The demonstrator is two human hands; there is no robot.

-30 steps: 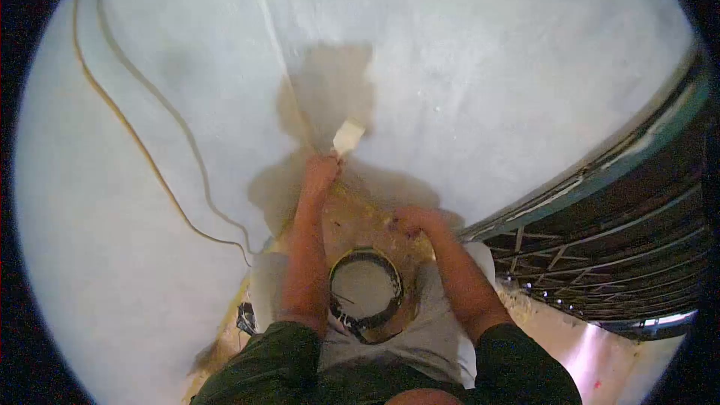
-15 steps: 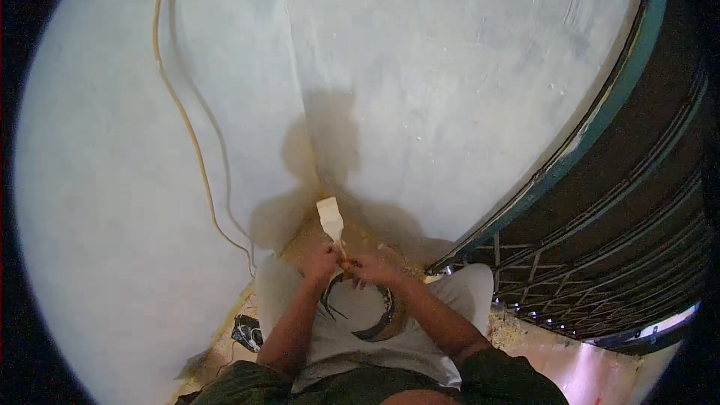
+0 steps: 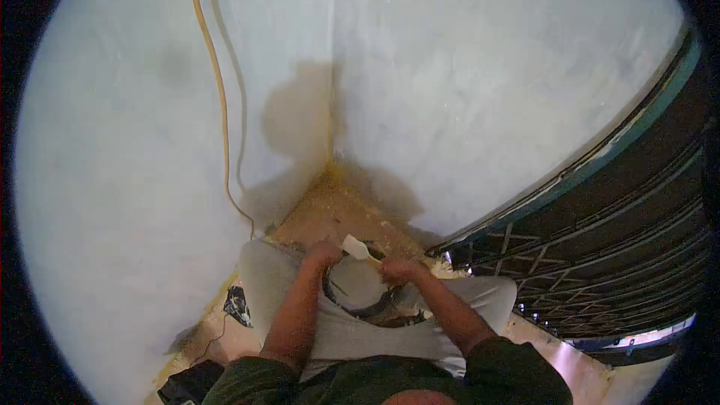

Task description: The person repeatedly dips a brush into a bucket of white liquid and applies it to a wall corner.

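A round container with a dark rim (image 3: 328, 290) and a pale grey inside stands between the knees. Above its far side is a white flat-ended tool (image 3: 355, 247), tilted, its narrow end toward the right. My right hand (image 3: 398, 271) is closed around that narrow end. Left of the tool, my left hand (image 3: 323, 255) is closed near the white end, over the container's far left edge; whether anything is in its fingers is hidden.
Two pale walls meet at a corner (image 3: 331, 135) ahead, above a brown floor (image 3: 322, 206). An orange cable (image 3: 222, 97) hangs down the left wall. At the right is a dark ribbed structure (image 3: 600, 232) with a green edge. Dark objects (image 3: 191, 384) lie at the lower left.
The white tool has come down from pointing up at the wall and now lies tilted over the container. My hands have moved apart, the right one farther right. The view has shifted.
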